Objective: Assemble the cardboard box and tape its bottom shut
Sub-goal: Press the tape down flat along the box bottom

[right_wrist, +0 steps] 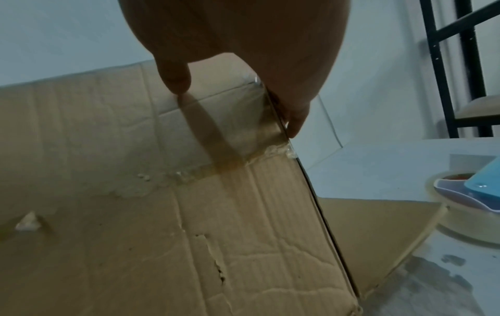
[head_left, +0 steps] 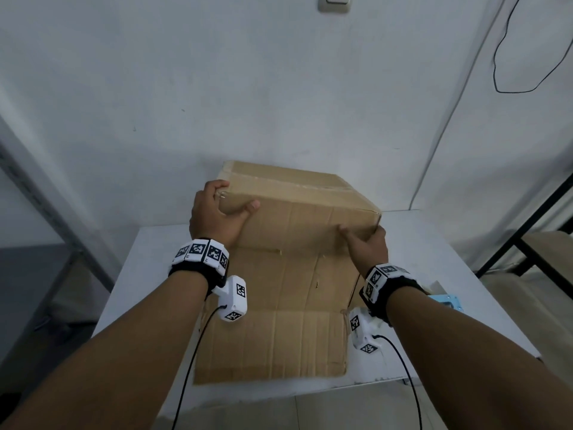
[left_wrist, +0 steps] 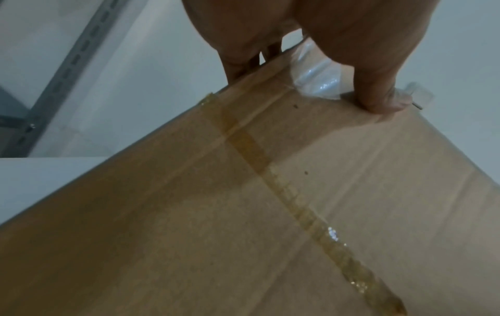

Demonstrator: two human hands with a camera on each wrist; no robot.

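Note:
A brown cardboard box stands tilted on the white table, its taped bottom turned up and away from me. A strip of clear tape runs along the seam and wraps over the corner. My left hand grips the box's upper left corner, thumb on the near face and fingers over the far side. My right hand grips the upper right corner, thumb pressed on the cardboard. A loose flap lies flat toward me on the table.
A tape dispenser with a blue handle sits on the table at the right, also just visible behind my right wrist. A grey metal shelf frame stands at the left and a black rack at the right. The wall is close behind the box.

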